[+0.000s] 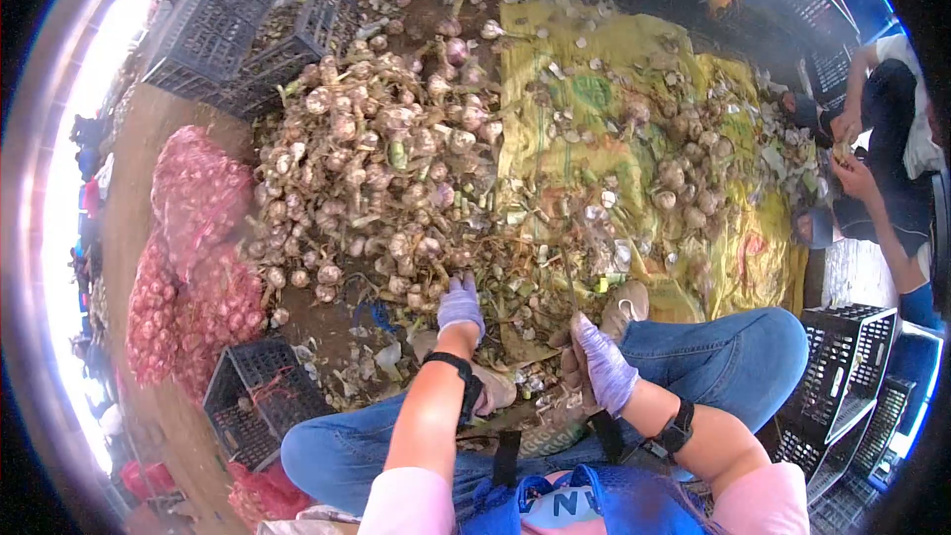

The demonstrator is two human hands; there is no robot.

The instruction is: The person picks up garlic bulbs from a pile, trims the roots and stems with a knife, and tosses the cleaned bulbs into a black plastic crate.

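Left hand point(461, 304), gloved, reaching into near edge of garlic pile point(381, 163), fingers curled on bulbs; whether grip has closed, impossible to tell. Right hand point(602, 365), gloved, nearer than pile, grip loosely curled, holding nothing visible.

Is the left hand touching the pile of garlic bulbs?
Touching. In the head view the gloved left hand reaches forward, and its fingertips overlap the near edge of the garlic pile.
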